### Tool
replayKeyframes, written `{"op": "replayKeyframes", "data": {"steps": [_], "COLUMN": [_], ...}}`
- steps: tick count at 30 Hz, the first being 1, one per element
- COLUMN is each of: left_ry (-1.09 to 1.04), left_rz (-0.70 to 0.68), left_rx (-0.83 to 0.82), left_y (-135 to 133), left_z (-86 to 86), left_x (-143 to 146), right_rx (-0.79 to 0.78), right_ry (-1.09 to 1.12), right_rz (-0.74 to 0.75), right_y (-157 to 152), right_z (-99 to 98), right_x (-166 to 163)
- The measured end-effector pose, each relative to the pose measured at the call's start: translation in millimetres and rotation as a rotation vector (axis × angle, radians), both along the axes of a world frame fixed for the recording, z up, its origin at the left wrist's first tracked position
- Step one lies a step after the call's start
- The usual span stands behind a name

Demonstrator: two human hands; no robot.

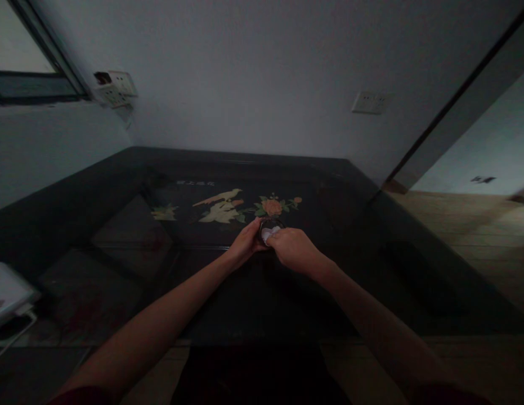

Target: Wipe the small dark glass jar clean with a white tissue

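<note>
Both my hands meet over the middle of a dark glass-topped table (118,236). My left hand (245,244) curls round a small round clear object, perhaps a glass (271,223), gripping it from the left. My right hand (293,247) is closed on a small white cloth or tissue (267,234) and presses it against that object. The room is dim and the object's shape is hard to make out.
A painted panel with a bird and flowers (228,208) lies under the glass top. A white device with a cable (6,292) sits at the table's left edge. Wall sockets (113,87) and a switch (369,103) are on the wall. Wooden floor (468,225) lies to the right.
</note>
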State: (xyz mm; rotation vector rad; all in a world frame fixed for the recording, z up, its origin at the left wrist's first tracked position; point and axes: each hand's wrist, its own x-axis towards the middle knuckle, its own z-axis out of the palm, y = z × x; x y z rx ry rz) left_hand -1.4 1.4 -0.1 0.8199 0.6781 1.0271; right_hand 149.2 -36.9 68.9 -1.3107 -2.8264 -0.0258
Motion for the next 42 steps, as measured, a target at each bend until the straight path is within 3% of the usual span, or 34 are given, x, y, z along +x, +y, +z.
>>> {"op": "replayKeyframes", "data": {"steps": [7,12,14,17,23,27,32,36,39,42], "left_ry": [-0.057,-0.095,-0.092,-0.069,-0.045,-0.047,-0.053,-0.034,-0.031,-0.041], "left_rz": [0.062,0.071,0.072,0.073,0.053,0.057,0.065,0.054,0.046,0.065], "left_rx": [0.025,0.033,0.025,0.01,-0.003,-0.023,-0.03,-0.025,-0.019,-0.028], "left_y": [1.8,4.3,4.8,4.3,1.2,3.2,6.3,4.3,3.0,3.6], "left_z": [-4.7,-4.3,-3.9,-3.2,0.6,0.6,-2.4,-2.1,-1.3,-2.0], "left_x": [0.6,1.0,1.0,0.4,-1.0,-0.1,0.8,-0.8,-1.9,-1.8], "right_rx": [-0.131,-0.344,-0.39,-0.35,-0.078,0.029,0.085,0.035,-0.057,-0.201], "right_ry": [0.465,1.072,1.162,0.962,0.157,-0.039,-0.032,0.062,0.244,0.579], "right_rz": [-0.341,-0.319,-0.323,-0.314,-0.205,-0.152,-0.116,-0.174,-0.267,-0.324], "right_y": [3.6,15.1,17.5,16.3,5.4,3.8,4.5,3.4,4.4,10.7], "right_z": [-30.0,-51.0,-52.8,-44.4,-14.5,-14.6,-23.1,-21.5,-22.5,-29.3], "right_x": [-11.1,-15.3,-14.9,-11.2,-7.1,-12.8,-12.8,-10.5,-9.7,-9.3]}}
